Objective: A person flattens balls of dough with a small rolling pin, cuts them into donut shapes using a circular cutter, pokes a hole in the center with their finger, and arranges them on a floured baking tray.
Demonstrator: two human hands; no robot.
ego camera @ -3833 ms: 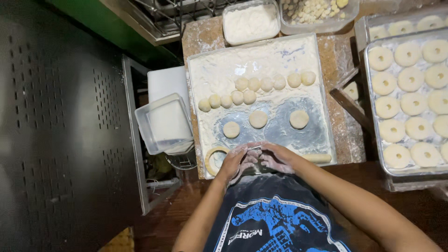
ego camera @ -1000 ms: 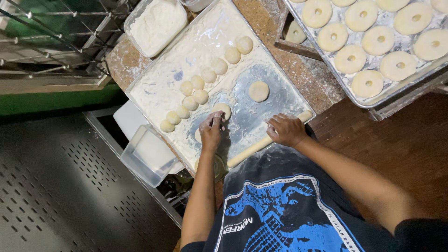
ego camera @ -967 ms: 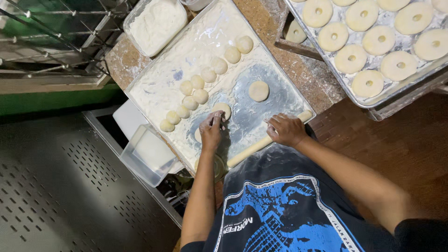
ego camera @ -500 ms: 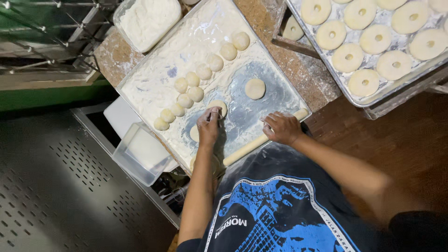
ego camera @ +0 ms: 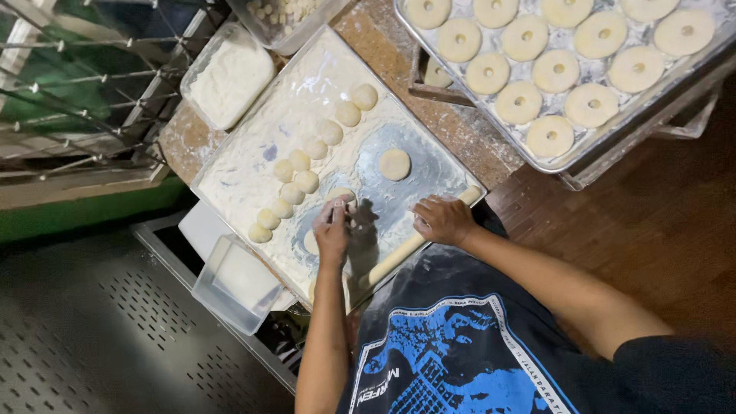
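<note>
Shaping step in hand — left hand (ego camera: 332, 228) fingers are pressed on a flattened dough disc (ego camera: 340, 195) on the floured tray (ego camera: 253, 153), nothing gripped. Right hand (ego camera: 442, 220) rests flat by the rolling pin (ego camera: 418, 240), not closed on it. Likely next — disc lifted cleanly off the flour. Disc is pale, round, soft-looking.

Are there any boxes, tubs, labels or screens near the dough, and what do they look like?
No labels, signs or screens on the table.
Clear tub of flour: top left of the floured board, rectangular, white inside.
Clear tub of small pale pieces: top edge, partly cut off.
Empty clear tub: below the board's left corner, squarish.
Shirt print: blue and white picture.
</note>
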